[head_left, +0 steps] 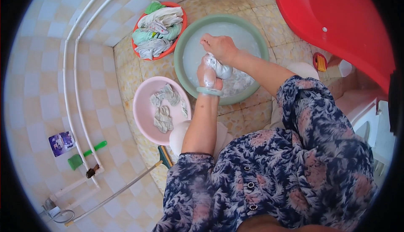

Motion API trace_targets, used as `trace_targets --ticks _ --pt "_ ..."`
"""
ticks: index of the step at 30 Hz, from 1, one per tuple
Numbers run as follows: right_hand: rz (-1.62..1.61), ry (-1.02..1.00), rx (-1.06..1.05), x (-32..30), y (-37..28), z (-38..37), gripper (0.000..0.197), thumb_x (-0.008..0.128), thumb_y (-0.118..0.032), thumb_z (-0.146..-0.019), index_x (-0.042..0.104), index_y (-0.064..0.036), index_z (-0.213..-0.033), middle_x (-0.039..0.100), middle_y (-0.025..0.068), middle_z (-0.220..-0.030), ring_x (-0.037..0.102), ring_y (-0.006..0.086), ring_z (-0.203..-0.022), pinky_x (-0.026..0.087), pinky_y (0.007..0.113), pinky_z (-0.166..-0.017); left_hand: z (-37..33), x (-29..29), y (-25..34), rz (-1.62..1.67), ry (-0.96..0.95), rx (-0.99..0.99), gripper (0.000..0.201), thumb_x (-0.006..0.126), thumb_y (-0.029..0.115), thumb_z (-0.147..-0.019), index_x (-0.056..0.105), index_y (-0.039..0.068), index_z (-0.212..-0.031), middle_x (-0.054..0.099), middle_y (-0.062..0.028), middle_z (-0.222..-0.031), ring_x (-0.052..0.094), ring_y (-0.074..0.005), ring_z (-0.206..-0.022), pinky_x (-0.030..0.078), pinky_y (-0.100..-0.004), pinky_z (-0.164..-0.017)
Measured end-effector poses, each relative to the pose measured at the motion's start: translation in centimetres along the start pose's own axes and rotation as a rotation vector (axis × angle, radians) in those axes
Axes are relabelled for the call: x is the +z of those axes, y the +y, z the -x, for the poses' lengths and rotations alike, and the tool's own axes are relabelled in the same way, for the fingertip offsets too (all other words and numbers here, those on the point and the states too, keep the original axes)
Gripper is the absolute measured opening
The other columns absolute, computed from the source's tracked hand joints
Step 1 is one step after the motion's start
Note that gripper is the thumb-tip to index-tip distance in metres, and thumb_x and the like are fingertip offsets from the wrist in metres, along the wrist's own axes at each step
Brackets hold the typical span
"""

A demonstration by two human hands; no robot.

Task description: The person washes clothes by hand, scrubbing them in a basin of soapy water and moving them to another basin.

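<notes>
A wet, whitish cloth (221, 69) is bunched between my two hands above a green basin (179, 54) of cloudy, sudsy water. My left hand (207, 73), covered in suds and with a pale bangle (209, 91) at its wrist, is closed around the cloth. Just above it, my right hand (222, 48) is curled into a fist against the cloth's upper end; its palm side is hidden. Foam and submerged pale fabric (235, 84) show in the water beside the cloth.
A red basin (185, 20) heaped with laundry stands behind left; a pink basin (141, 118) with several pale cloths sits nearer. A big red tub (332, 4) fills the right. A squeegee (165, 157), green brush (75, 161) and white pipes (65, 70) are along the left wall.
</notes>
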State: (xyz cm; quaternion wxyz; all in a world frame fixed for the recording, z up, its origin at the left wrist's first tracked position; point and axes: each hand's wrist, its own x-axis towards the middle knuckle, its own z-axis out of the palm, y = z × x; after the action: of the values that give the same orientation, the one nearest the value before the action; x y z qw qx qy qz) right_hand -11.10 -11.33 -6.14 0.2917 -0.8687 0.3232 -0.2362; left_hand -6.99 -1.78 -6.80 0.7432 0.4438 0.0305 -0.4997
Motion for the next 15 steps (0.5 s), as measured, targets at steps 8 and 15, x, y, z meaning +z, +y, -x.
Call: trace_targets --ticks 8,15 --pt "-0.072 0.047 -0.5 -0.7 -5.3 3.4 0.014 0.049 -0.026 -0.084 0.054 -0.0125 -0.088 0.059 0.0119 -0.068 0.059 0.0331 -0.063 0.046 0.044 -0.056 -2.2 -4.9 0.7 -0.646 -0.079 0.396 0.024 0.044 0.018 -0.088 0.051 0.0 -0.102 0.058 -0.0083 -0.09 0.057 -0.0204 -0.083 0.048 -0.0329 -0.073" --pt "-0.285 0.11 0.102 -1.9 -1.5 -0.1 0.02 0.053 -0.026 -0.085 0.056 -0.0077 -0.091 0.059 0.0135 -0.071 0.059 0.0259 -0.066 0.045 0.035 -0.058 0.6 0.7 3.0 0.219 -0.129 -0.035 0.031 0.041 0.024 -0.089 0.05 -0.001 -0.106 0.059 -0.0124 -0.096 0.059 -0.0271 -0.088 0.047 -0.0379 -0.079"
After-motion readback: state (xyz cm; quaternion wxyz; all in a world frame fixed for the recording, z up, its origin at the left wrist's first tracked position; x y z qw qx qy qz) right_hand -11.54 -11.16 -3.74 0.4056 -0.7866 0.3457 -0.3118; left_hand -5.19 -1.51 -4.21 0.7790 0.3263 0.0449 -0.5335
